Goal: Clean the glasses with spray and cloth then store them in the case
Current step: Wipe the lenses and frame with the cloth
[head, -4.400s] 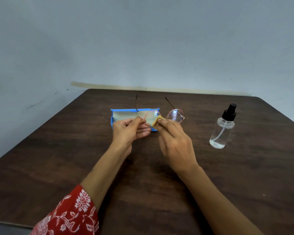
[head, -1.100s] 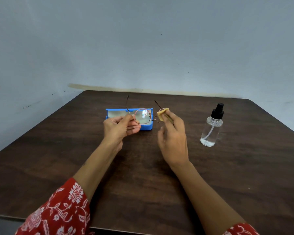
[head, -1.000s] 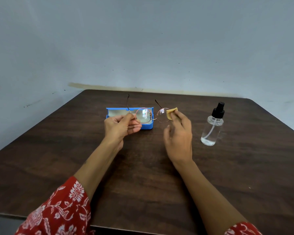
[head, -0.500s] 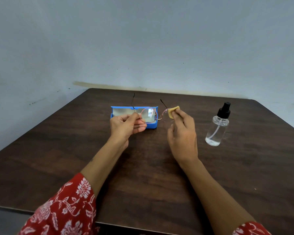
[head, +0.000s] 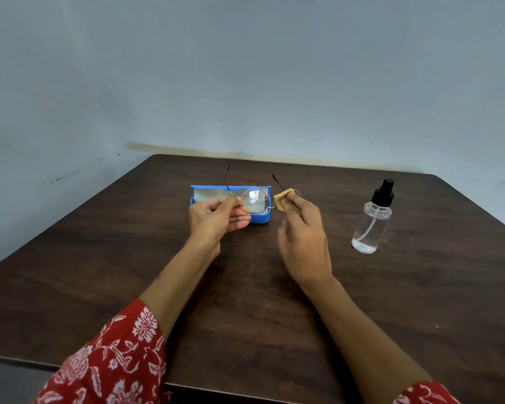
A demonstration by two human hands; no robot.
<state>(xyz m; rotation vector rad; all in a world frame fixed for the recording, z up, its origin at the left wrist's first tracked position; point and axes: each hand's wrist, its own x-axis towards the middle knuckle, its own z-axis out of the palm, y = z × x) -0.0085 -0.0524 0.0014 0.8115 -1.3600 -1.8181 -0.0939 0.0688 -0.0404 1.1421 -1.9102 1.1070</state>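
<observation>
Wiping in hand: left hand (head: 216, 218) pinches the glasses (head: 254, 200) above the open blue case (head: 260, 219) on the desk (head: 420, 287), right hand (head: 302, 228) pinches the cloth (head: 281, 198) on the right lens; next, judged, temples folded for casing.

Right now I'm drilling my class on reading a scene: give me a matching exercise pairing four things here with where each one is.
Things:
1. glasses
2. cloth
3. spray bottle
4. case

Places:
A. lying open on the table behind the hands
B. standing alone on the table to the right
C. held by the left hand
D. pinched in the right hand against a lens

Pairs: 1-C, 2-D, 3-B, 4-A
</observation>
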